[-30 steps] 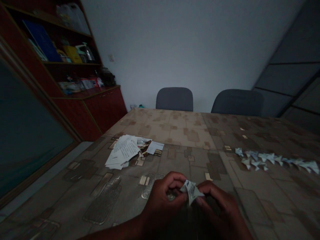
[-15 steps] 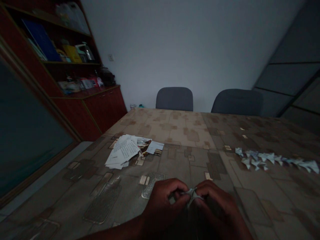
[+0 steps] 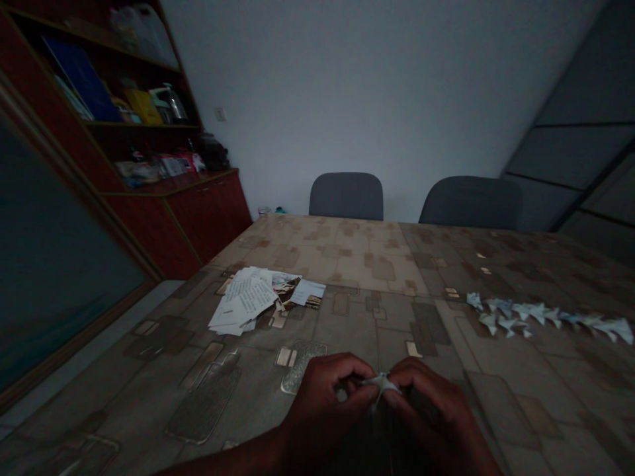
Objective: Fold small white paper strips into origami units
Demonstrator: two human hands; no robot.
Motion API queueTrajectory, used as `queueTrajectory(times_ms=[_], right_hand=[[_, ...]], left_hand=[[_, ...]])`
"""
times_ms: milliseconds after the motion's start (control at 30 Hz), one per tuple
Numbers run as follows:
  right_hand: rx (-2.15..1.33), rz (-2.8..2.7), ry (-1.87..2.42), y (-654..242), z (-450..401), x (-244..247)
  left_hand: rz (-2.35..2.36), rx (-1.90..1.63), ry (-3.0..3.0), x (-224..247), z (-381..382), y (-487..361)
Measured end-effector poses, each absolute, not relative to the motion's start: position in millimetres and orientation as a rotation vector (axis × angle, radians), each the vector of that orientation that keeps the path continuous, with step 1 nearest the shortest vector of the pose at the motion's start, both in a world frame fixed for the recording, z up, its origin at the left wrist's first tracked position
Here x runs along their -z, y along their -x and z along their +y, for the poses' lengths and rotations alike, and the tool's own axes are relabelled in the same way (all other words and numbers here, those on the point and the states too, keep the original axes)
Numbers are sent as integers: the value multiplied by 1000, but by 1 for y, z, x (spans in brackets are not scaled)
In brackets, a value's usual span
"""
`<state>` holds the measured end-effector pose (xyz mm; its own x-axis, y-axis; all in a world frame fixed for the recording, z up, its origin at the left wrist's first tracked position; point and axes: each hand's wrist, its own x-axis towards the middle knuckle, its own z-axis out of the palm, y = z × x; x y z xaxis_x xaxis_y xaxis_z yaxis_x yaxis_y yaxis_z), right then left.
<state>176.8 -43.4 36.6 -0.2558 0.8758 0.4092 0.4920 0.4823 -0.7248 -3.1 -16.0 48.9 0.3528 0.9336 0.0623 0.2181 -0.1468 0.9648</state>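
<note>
Near the front edge of the view, my left hand (image 3: 330, 396) pinches one side of a small folded paper piece (image 3: 381, 382). My right hand (image 3: 434, 403) pinches its other side, with thumb and forefinger closed on it. The piece is pale, with pointed parts, and its lower part is lost in shadow. Beyond my left hand lies a loose pile of printed paper sheets (image 3: 245, 301). Several small folded paper pieces (image 3: 536, 313) lie in uneven rows at the right of the table.
A patterned cloth covers the table (image 3: 367, 258). Two grey chairs (image 3: 346, 196) stand at its far side, against a pale wall. At the left is a red-brown cabinet (image 3: 198, 221) with items on its shelves.
The folded paper between my fingers has tilted slightly and looks flatter and more spread. Both hands have stayed almost in place. Pile, rows and chairs are unchanged.
</note>
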Motion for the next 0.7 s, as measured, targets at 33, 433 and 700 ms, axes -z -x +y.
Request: queueTrajectory(times_ms=[33, 433, 700], right_hand=[[-585, -1910, 1141, -177, -44, -37], [-546, -1881, 1230, -177, -45, -36], [-586, -1844, 1298, -175, -46, -32]], left_hand=[[1058, -885, -1600, -49, -16, 3], [914, -899, -1716, -46, -14, 7], [939, -945, -1781, -37, -16, 6]])
